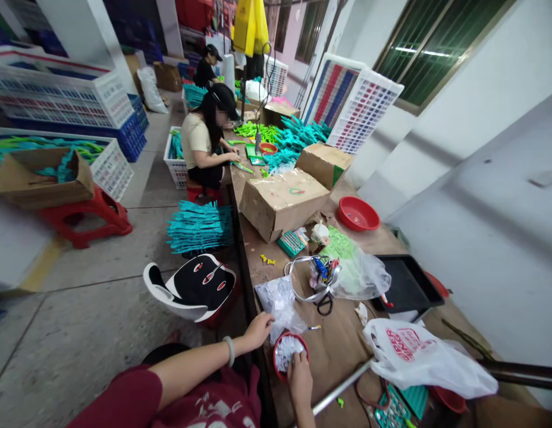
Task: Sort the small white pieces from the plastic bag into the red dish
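Observation:
My left hand rests at the near edge of the brown workbench, its fingers on a clear plastic bag of small white pieces. My right hand reaches into a small red bowl filled with the same white pieces, fingertips among them; whether it pinches one I cannot tell. A bracelet circles my left wrist.
A white printed plastic bag, a black tray, scissors, a red bowl and cardboard boxes crowd the bench. A black-and-white seat stands left. A person works farther along; teal parts are stacked on the floor.

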`<move>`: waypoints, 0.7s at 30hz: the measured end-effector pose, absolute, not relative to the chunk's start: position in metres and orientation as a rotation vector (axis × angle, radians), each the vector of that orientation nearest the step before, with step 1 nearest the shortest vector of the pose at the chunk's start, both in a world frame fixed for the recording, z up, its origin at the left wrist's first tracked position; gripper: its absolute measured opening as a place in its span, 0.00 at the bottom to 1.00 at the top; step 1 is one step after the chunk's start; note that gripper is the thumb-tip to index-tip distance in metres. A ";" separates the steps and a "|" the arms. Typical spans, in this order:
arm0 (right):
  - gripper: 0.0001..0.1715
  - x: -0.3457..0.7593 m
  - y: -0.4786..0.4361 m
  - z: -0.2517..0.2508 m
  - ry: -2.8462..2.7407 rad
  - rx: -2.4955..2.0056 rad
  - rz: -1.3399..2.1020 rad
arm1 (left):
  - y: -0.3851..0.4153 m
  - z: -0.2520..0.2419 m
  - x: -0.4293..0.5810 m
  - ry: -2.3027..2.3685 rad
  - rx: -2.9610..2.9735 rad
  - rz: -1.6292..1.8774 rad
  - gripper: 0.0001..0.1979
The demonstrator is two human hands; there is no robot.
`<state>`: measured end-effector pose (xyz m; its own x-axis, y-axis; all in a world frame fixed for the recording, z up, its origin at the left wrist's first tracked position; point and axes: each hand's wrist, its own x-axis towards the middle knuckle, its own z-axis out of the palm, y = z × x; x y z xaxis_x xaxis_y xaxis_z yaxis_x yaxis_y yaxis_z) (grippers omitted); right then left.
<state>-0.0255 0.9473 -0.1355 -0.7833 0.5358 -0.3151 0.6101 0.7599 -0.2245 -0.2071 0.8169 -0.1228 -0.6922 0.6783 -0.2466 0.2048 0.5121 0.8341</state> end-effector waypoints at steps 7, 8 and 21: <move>0.17 -0.026 0.958 -0.144 2.759 1.021 -0.571 | 0.825 -0.118 -0.202 2.165 0.794 1.074 0.07; 0.16 -0.027 0.960 -0.143 2.765 1.035 -0.588 | 0.826 -0.117 -0.201 2.161 0.804 1.071 0.07; 0.25 -0.139 0.968 -0.143 2.853 0.990 -1.141 | 0.830 -0.106 -0.186 2.114 0.895 0.915 0.16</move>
